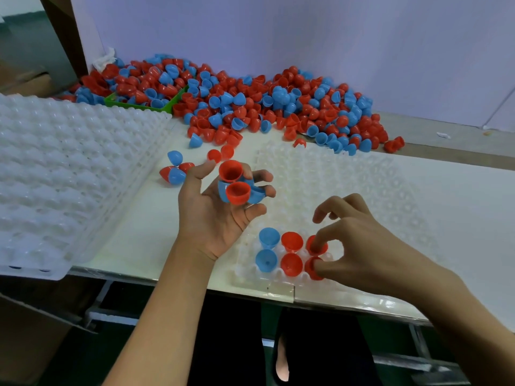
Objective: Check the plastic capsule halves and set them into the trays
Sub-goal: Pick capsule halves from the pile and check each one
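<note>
Your left hand (pixel 220 210) is raised palm up over the table (pixel 145 229), and its curled fingers cradle a small bunch of capsule halves: two red halves (pixel 230 170) with the open side toward you, and a blue half (pixel 252 192) behind them. Your right hand (pixel 359 243) is low over the clear tray (pixel 348 174) in front of you. Its thumb and one finger touch the two red halves (pixel 316 245) at the right end of the filled part; the fingers are bent, but I cannot tell if they really pinch a half or only press it into its pocket. In this tray six halves sit open side up in two rows near the front edge: two blue halves (pixel 269 238) on the left, two red ones (pixel 291 242) in the middle, and the two under your fingers on the right. The other pockets of the tray show no halves. To your left a stack of white trays (pixel 69 168) lies tilted, partly over the table edge. Between the stack and the clear tray a few loose halves (pixel 175 169), blue and red, lie on the table. At the back, against the wall (pixel 306 37), there is a big pile (pixel 264 107) of red and blue halves, and a green bin (pixel 145 104) is half buried in its left part.
</note>
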